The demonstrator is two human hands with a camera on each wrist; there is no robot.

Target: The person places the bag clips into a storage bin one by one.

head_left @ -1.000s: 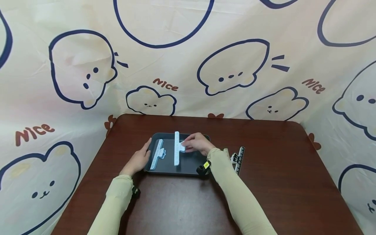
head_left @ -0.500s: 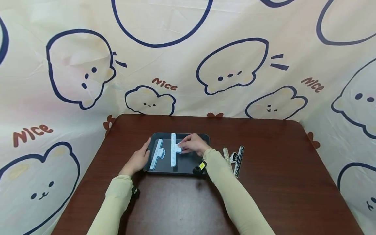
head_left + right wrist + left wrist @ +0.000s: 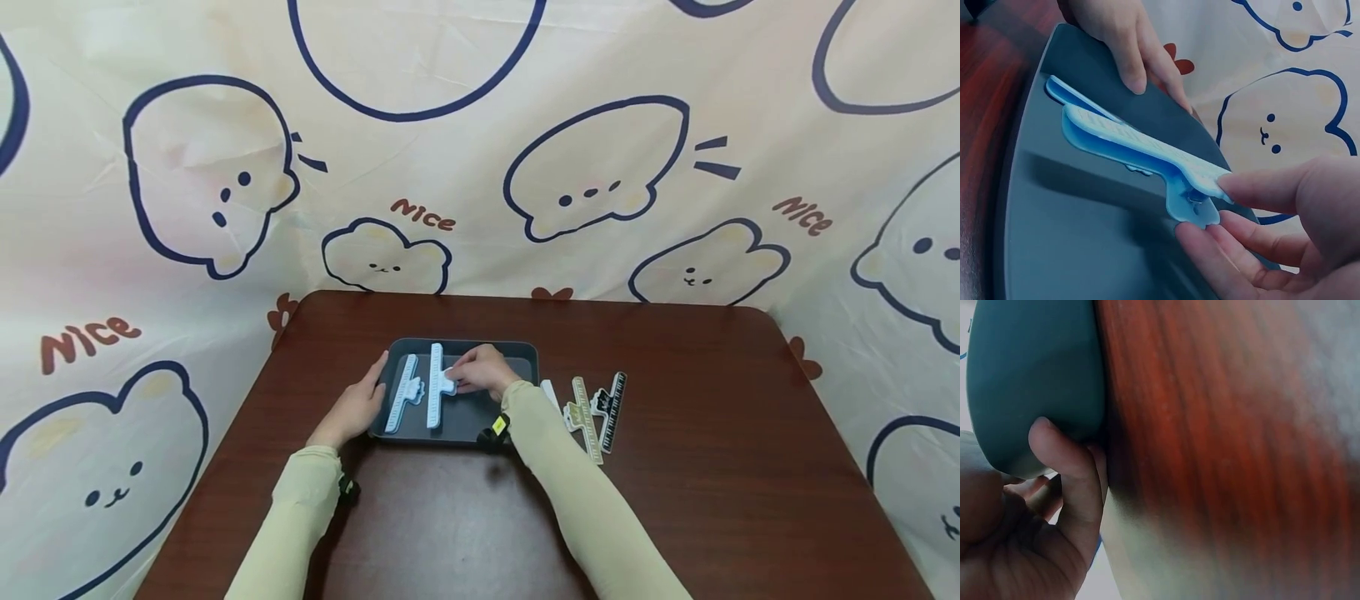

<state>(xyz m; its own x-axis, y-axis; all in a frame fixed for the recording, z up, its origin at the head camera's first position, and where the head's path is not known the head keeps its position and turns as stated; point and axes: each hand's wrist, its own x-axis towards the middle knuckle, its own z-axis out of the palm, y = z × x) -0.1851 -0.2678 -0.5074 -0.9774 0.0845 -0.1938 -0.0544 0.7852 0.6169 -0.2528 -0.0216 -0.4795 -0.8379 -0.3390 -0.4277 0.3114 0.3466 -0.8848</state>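
Observation:
My left hand [image 3: 348,412] grips the left side of a dark grey tray [image 3: 468,421], its thumb over the rim. In the left wrist view, a fingertip presses the tray's outer wall [image 3: 1038,369]. My right hand [image 3: 482,371] pinches the handle of a light blue bag clip [image 3: 435,392] between thumb and fingers. The right wrist view shows this clip [image 3: 1129,140] above the tray floor, with a shadow under it. A second blue bag clip [image 3: 403,400] lies in the tray to its left, partly hidden behind the held clip in the right wrist view.
On the brown table [image 3: 712,467], right of the tray, lie a black clip with a piano-key pattern [image 3: 613,412], a cream clip [image 3: 587,425] and a white piece [image 3: 550,393] partly hidden by the right sleeve. A patterned cloth [image 3: 480,167] hangs behind the table.
My right hand has moved left with the pinched blue clip, closer to the clip lying in the tray. More of the clips on the table shows now. My left hand stays on the tray.

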